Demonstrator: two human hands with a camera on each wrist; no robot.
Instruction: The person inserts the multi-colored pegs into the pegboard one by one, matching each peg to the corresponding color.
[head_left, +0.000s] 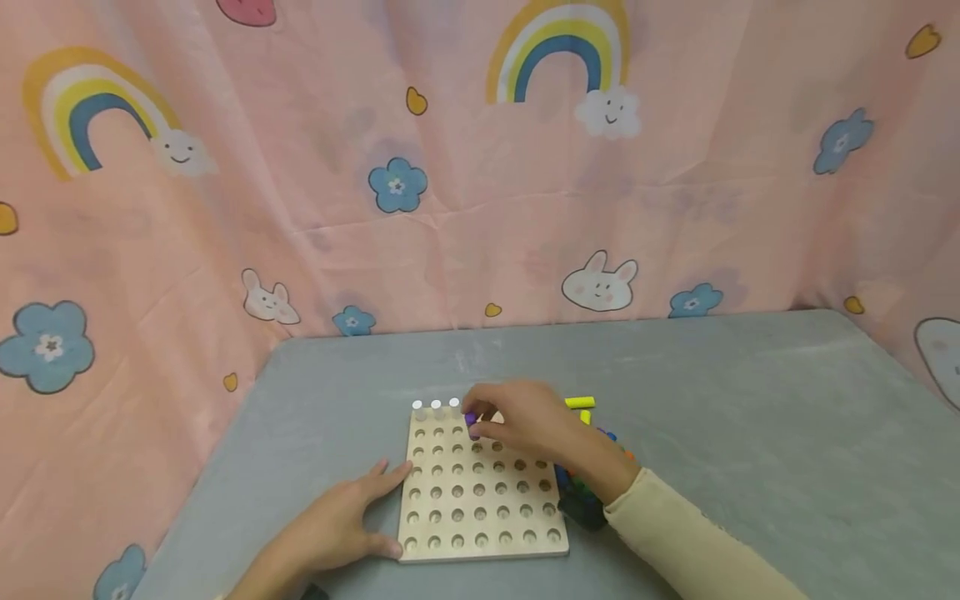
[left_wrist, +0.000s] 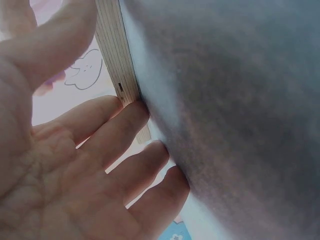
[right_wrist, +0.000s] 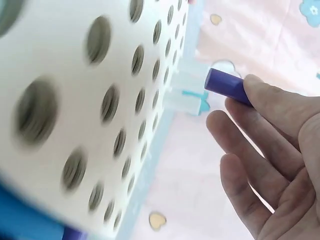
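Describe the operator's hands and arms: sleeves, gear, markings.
Right hand: bare, no glove or ring visible; long cream sleeve, plain, ending at the wrist. A dark, blocky unit shows by that wrist, probably the wrist camera. Left hand: bare too, no ring visible; its sleeve is too cropped to describe. No cables or markings discernible.

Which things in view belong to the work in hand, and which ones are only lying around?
Work:
board, touched by the left hand
purple peg, pinched by the right hand
three white pegs, standing in the board
loose coloured pegs beside it, probably

Only surroundings:
table, under the board
curtain, behind
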